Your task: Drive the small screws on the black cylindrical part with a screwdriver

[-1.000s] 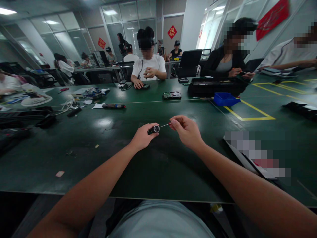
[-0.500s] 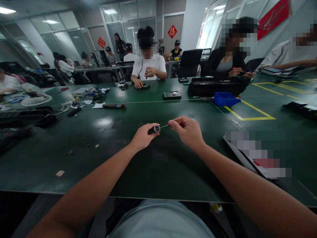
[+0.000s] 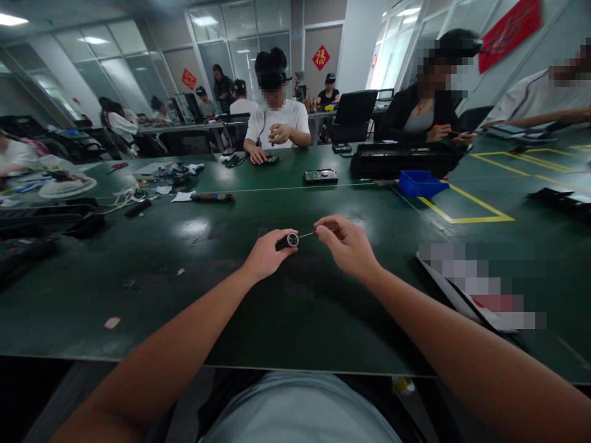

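Over the dark green table, my left hand is wrapped round a small black cylindrical part with a pale round rim facing right. My right hand is closed on the handle of a thin screwdriver, whose metal shaft points left. The shaft's end meets the rim of the cylinder; whether it sits inside or only touches cannot be made out. Fingers hide most of the handle.
Beyond my hands lie a circuard-like metal drive, a brown tool, a blue bin and a long black casing. A grey-white flat item rests at right. A person sits opposite.
The fingers of my right hand have shifted slightly around the screwdriver handle. My left hand and the black part have stayed in place.
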### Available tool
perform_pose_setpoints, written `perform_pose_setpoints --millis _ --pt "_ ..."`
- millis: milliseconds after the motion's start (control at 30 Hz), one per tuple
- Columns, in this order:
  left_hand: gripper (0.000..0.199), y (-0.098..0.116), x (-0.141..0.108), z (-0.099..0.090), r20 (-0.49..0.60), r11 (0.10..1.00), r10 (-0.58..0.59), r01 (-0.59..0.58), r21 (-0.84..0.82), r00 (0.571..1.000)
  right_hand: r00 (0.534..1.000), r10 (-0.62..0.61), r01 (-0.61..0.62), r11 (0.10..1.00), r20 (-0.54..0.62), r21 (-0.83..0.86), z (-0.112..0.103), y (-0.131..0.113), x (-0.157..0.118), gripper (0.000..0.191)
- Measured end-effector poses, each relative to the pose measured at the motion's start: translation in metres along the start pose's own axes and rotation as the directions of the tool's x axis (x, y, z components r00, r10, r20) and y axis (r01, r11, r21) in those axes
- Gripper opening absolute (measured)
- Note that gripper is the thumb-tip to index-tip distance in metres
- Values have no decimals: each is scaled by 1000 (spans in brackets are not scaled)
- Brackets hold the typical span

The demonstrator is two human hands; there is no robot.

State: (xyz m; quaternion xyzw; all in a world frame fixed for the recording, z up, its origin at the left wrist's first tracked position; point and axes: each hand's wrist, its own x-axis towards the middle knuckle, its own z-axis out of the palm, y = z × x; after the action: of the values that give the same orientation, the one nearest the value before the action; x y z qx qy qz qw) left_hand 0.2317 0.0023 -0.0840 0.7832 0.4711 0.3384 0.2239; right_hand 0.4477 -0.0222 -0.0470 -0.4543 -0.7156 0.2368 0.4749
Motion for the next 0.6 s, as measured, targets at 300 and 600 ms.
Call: perform_pose_setpoints --millis 300,600 --pt "40 0 1 0 -23 1000 11 -10 30 1000 1000 3 -3 997 -2 81 2 3 1 23" --pt "41 -2 1 0 -15 1000 5 -5 26 1000 998 47 -43 995 -39 89 3 4 3 22"
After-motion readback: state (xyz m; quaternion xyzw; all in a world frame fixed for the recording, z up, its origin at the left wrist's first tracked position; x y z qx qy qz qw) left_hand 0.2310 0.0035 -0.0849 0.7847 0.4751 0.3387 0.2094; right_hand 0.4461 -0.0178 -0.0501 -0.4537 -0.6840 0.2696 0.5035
